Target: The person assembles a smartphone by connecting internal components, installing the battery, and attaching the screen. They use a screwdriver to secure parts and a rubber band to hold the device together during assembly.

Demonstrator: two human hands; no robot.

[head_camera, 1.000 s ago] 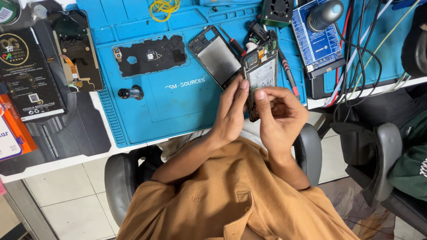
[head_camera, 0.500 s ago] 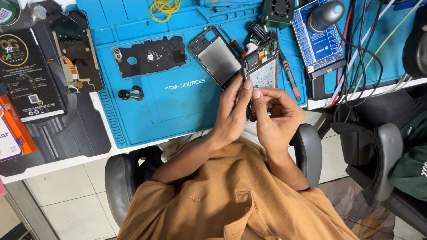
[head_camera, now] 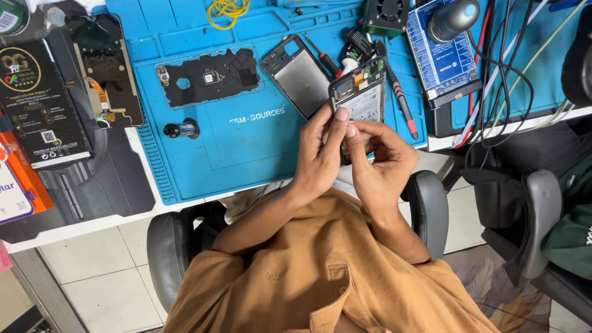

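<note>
Both hands hold an opened phone body (head_camera: 359, 92) with its circuit board and white battery exposed, above the near edge of the blue work mat (head_camera: 246, 148). My left hand (head_camera: 320, 154) grips its lower left side, fingertips on the battery. My right hand (head_camera: 379, 160) holds the lower right edge, fingers curled in toward the left hand's fingertips. The phone's lower end is hidden behind the hands. A detached silver back panel (head_camera: 297, 74) lies just left of it on the mat.
A black inner frame piece (head_camera: 209, 77) and a small dark bottle (head_camera: 182, 129) lie on the mat. A red-handled screwdriver (head_camera: 401, 102) rests to the right. A black box (head_camera: 37, 105) and a phone screen (head_camera: 108, 68) lie left. Cables (head_camera: 493, 80) hang at right. Yellow rubber bands (head_camera: 227, 9) sit far.
My hands closed in together over the phone's lower half, and the phone shifted slightly toward the far side of the mat.
</note>
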